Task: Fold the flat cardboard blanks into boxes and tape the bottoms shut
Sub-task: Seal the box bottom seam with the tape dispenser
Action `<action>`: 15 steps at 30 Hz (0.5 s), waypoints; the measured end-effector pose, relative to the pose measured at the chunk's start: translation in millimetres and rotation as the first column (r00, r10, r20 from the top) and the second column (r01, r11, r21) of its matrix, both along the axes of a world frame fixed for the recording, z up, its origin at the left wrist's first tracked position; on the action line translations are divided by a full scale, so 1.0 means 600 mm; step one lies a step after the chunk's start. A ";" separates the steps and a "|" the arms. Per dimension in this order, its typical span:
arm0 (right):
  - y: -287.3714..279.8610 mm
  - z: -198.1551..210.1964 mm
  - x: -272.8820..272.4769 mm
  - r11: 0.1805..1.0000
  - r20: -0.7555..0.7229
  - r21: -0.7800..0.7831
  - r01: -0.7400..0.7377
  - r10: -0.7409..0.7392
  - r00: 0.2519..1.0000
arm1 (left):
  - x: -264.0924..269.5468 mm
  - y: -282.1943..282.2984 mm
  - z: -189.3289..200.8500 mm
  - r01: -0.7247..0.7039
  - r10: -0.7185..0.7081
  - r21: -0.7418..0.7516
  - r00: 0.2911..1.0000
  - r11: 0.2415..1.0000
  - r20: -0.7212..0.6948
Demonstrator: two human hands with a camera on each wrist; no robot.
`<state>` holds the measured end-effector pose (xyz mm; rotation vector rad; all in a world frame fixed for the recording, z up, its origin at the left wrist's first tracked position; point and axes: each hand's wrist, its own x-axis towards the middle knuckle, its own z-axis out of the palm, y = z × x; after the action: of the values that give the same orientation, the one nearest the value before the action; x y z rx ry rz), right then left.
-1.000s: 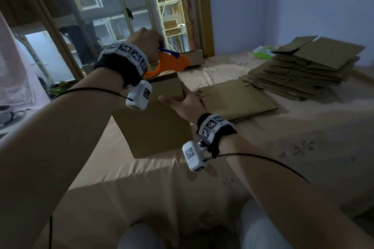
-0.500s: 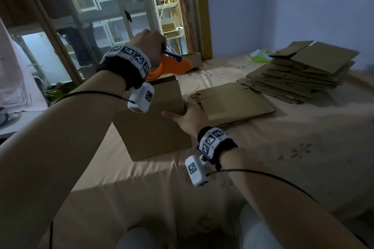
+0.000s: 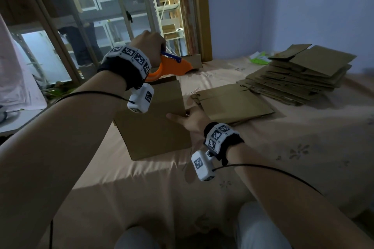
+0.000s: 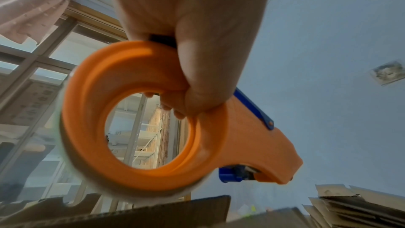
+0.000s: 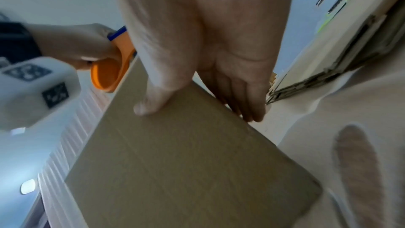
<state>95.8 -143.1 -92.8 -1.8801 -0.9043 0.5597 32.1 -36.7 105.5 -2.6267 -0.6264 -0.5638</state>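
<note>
A folded brown cardboard box (image 3: 153,119) (image 5: 197,162) stands on the cloth-covered bed. My left hand (image 3: 150,46) (image 4: 197,49) grips the orange tape dispenser (image 3: 170,67) (image 4: 136,136) (image 5: 111,72) by its ring, just above the box's far top edge (image 4: 175,211). A roll of clear tape sits on the dispenser, and its blue cutter end points right. My right hand (image 3: 187,119) (image 5: 208,75) holds the box's right corner, thumb on the near face and fingers along the right side.
One flat blank (image 3: 232,104) lies right of the box, and a stack of several blanks (image 3: 301,75) sits behind it at the far right. A glass-fronted cabinet (image 3: 113,16) rises beyond the bed on the left. My knees (image 3: 259,226) are at the near edge.
My right hand has slid back along the box's right edge toward me. The left hand with the dispenser has stayed over the box's far edge.
</note>
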 end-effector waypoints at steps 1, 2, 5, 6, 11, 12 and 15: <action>-0.004 0.010 0.002 0.999 -0.014 -0.032 -0.039 0.038 0.999 | -0.001 0.000 0.001 0.010 -0.010 0.003 1.000 1.000 -0.010; -0.017 0.030 -0.004 0.995 -0.019 -0.067 -0.074 0.073 0.997 | -0.003 -0.001 0.003 0.023 -0.023 0.003 1.000 1.000 -0.018; -0.052 0.086 -0.018 0.991 0.010 -0.107 -0.078 0.080 0.997 | -0.006 -0.005 0.007 0.053 -0.052 0.024 0.998 0.998 -0.036; -0.056 0.100 -0.018 0.993 0.037 -0.099 -0.058 0.062 0.997 | -0.006 -0.007 0.008 0.058 -0.057 0.029 0.997 0.998 -0.047; -0.063 0.156 -0.031 0.972 0.070 0.177 0.154 -0.169 0.983 | -0.006 -0.010 0.012 0.051 -0.048 0.019 0.992 0.999 -0.117; -0.061 0.161 -0.036 0.935 0.089 0.280 0.219 -0.253 0.963 | -0.006 -0.011 0.014 0.051 -0.049 0.012 0.991 0.999 -0.126; -0.060 0.170 -0.066 0.756 0.224 0.581 0.301 -0.504 0.834 | -0.008 -0.009 0.017 0.038 -0.041 -0.027 0.989 0.999 -0.139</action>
<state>56.4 -179.4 9.4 -1.6084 -0.7375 -0.3154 27.3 -41.9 115.5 -2.6783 -0.5418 -0.3814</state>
